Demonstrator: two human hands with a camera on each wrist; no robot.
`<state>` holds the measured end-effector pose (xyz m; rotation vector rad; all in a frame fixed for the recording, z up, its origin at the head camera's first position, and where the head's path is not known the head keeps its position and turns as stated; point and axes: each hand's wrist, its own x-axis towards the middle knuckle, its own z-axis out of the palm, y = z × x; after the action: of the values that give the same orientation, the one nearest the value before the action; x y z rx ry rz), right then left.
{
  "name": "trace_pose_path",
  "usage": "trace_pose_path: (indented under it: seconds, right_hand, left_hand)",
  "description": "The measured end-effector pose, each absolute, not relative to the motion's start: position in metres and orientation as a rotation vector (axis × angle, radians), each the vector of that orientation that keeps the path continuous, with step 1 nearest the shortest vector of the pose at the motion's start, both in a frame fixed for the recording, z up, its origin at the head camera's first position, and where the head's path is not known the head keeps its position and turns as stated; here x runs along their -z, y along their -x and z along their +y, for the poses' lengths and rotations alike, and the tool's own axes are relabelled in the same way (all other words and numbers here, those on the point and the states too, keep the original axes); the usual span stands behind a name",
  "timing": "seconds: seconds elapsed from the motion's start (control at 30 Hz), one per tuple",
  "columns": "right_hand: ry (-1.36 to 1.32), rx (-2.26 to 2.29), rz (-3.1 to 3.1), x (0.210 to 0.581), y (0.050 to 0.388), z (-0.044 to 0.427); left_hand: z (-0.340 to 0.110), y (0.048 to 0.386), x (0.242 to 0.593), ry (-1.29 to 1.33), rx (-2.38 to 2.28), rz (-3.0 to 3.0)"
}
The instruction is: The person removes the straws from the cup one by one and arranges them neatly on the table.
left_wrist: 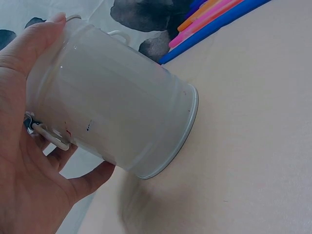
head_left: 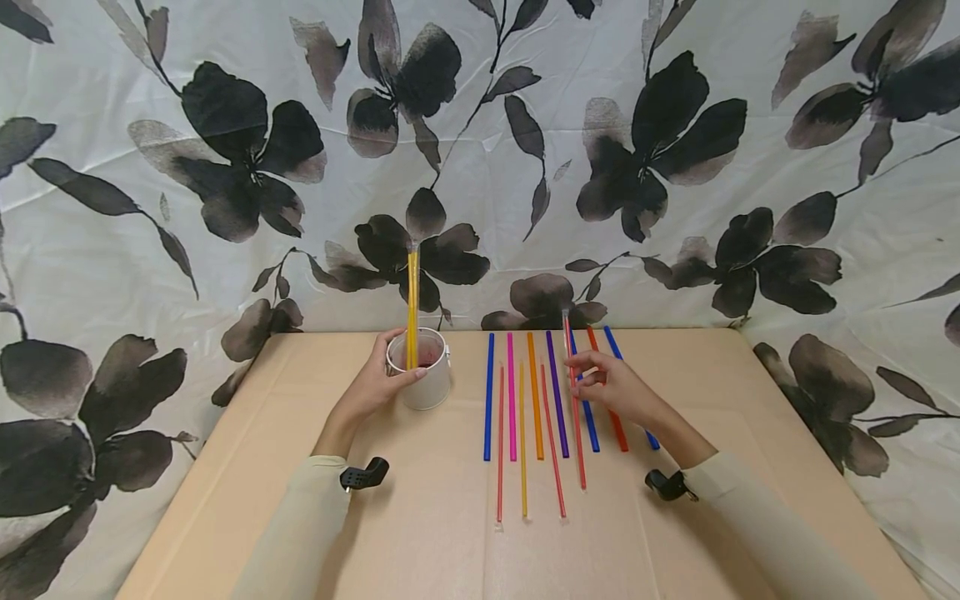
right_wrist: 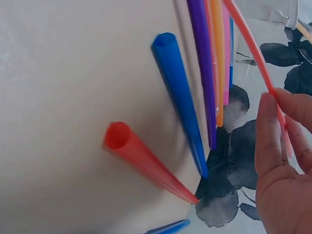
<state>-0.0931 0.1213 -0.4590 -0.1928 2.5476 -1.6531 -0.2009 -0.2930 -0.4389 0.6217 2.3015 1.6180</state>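
My left hand (head_left: 372, 385) grips a small white pail (head_left: 431, 392) near the table's far edge, thumb and fingers round its side. Yellow straws (head_left: 412, 300) stand upright in the pail. Whether its base touches the table, I cannot tell. Over the right end of a row of straws, my right hand (head_left: 618, 390) pinches a thin red straw (right_wrist: 253, 48) between thumb and fingertips. Close to that hand lie a wide blue straw (right_wrist: 178, 92), a wide red straw (right_wrist: 141, 158) and a purple straw (right_wrist: 201, 73).
Left of the purple straw, the row includes a blue straw (head_left: 487, 408), a pink straw (head_left: 512, 400), an orange straw (head_left: 535, 400) and a thin yellow straw (head_left: 523, 450). Another blue straw (head_left: 611, 340) lies at the right end. Flowered cloth (head_left: 525, 192) hangs behind the table (head_left: 420, 517).
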Motion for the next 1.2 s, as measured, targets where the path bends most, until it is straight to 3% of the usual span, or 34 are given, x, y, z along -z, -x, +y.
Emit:
trace_pose_path:
  seconds: [1.2]
  right_hand:
    - [0.051,1.083,2.732,0.474,0.110,0.107]
  left_hand:
    - [-0.291,0.198,0.436,-0.595,-1.635,2.286]
